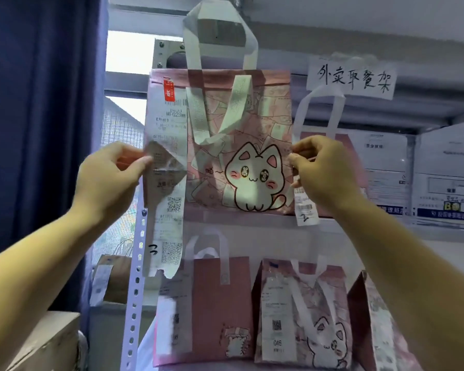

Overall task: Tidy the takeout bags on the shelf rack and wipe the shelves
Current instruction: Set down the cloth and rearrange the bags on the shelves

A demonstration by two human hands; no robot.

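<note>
I hold a pink takeout bag (252, 124) with a white cat drawing up in front of the shelf rack. My left hand (110, 180) pinches its left edge, over a long white receipt (166, 210) that hangs down from the bag. My right hand (324, 170) pinches the bag's right edge. The bag's white handles stand up at the top. Behind it on the upper shelf stands another pink bag (340, 145), mostly hidden. On the lower shelf sit three more pink bags: a plain one (217, 303), one with a cat (303, 317), and one at the right (373, 325).
A perforated metal upright (135, 290) runs down the rack's left side. A handwritten paper sign (351, 80) is taped to the upper shelf edge. White cartons (439, 178) fill the right of the upper shelf. A brown paper bag (115, 277), a cardboard box (38, 341) and a blue curtain (38, 116) are at the left.
</note>
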